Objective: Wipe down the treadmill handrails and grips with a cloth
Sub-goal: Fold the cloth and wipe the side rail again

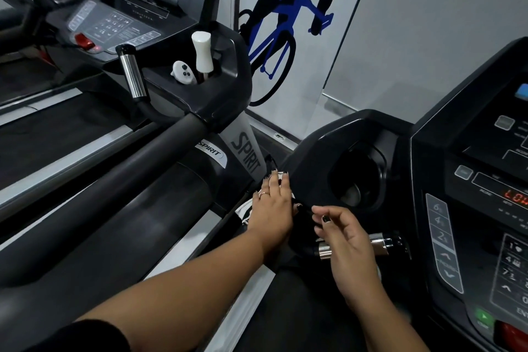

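Two hands: the left hand, fingers flat, is pressing the cloth beneath them onto the handrail; the right hand, fingers loosely curled and empty, is hovering over the chrome grip.

support: neighbouring treadmill console tray | white controller lying in it | white bottle upright in cup holder

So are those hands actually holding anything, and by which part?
Nothing is gripped. The left hand presses flat on top of a white cloth; the right hand hovers with loose fingers, holding nothing.
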A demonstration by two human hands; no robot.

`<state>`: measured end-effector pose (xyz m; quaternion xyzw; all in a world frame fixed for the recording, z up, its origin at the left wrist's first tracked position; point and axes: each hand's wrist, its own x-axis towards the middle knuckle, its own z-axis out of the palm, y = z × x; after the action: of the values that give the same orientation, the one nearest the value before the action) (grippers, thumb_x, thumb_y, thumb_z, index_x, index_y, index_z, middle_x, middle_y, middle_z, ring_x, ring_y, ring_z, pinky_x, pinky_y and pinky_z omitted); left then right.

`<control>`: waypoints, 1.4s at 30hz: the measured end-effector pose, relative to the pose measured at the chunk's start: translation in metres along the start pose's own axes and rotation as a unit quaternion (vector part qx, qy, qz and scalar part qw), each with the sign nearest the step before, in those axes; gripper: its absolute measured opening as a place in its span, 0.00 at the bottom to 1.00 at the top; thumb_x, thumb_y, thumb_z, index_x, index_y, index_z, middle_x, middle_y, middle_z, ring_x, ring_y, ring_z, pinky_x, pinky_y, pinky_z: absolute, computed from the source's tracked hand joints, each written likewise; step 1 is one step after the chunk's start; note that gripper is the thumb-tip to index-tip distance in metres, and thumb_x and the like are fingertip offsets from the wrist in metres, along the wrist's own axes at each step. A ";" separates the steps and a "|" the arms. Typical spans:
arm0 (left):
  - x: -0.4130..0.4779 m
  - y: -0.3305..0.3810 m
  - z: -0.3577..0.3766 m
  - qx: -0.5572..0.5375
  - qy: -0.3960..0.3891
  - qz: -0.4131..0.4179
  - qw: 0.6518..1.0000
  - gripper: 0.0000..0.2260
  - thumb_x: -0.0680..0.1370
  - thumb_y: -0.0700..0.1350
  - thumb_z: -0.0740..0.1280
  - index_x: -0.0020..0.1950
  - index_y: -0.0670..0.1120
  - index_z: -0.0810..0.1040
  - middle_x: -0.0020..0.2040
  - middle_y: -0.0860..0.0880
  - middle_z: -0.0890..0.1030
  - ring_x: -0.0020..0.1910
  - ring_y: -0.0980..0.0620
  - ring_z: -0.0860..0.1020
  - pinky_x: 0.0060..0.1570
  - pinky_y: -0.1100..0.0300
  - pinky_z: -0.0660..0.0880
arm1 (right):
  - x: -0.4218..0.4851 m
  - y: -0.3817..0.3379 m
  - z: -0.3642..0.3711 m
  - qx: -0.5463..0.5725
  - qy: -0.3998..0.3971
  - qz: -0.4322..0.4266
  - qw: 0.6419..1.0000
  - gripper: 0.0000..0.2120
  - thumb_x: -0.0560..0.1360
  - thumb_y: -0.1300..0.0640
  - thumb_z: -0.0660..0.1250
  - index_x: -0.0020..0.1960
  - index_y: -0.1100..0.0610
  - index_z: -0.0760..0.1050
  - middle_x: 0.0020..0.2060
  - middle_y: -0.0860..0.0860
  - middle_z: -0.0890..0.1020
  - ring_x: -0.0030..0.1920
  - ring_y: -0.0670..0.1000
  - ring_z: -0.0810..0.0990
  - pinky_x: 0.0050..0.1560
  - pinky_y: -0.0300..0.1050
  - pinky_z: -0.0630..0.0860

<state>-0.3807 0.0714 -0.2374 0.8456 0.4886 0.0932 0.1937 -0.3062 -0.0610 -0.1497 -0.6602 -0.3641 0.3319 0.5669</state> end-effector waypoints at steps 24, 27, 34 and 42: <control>-0.152 -0.086 -0.009 -0.014 -0.055 0.025 0.998 0.34 0.81 0.62 0.55 0.80 0.54 0.40 0.80 0.50 0.49 0.76 0.47 0.58 0.73 0.53 0.61 | -0.043 0.011 0.001 -0.004 -0.107 0.003 0.994 0.12 0.79 0.65 0.62 0.49 0.51 0.79 0.49 0.47 0.83 0.54 0.47 0.81 0.59 0.44 0.76; -0.179 -0.098 -0.009 0.000 -0.052 -0.004 0.999 0.37 0.77 0.67 0.50 0.80 0.50 0.44 0.77 0.48 0.60 0.71 0.45 0.65 0.69 0.53 0.65 | -0.046 0.009 -0.004 -0.011 -0.119 0.013 0.993 0.11 0.79 0.65 0.61 0.50 0.52 0.79 0.48 0.48 0.83 0.53 0.43 0.81 0.54 0.35 0.75; -0.198 -0.091 0.004 0.103 0.010 -0.023 0.994 0.32 0.76 0.59 0.61 0.77 0.46 0.60 0.69 0.43 0.72 0.60 0.41 0.77 0.50 0.48 0.78 | -0.051 0.014 -0.016 -0.005 -0.117 0.007 0.993 0.11 0.79 0.65 0.62 0.49 0.53 0.80 0.46 0.50 0.83 0.51 0.42 0.81 0.54 0.34 0.75; -0.103 -0.033 -0.005 0.090 -0.025 -0.072 0.993 0.33 0.81 0.55 0.59 0.80 0.50 0.45 0.79 0.47 0.55 0.72 0.41 0.64 0.64 0.46 0.69 | -0.066 0.022 -0.020 -0.001 -0.142 0.011 0.990 0.14 0.79 0.64 0.62 0.47 0.46 0.80 0.46 0.48 0.83 0.51 0.46 0.82 0.56 0.42 0.76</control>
<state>-0.4607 -0.0011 -0.2433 0.8244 0.5495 0.0139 0.1353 -0.3206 -0.1302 -0.1673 -0.6107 -0.4338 0.4279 0.5057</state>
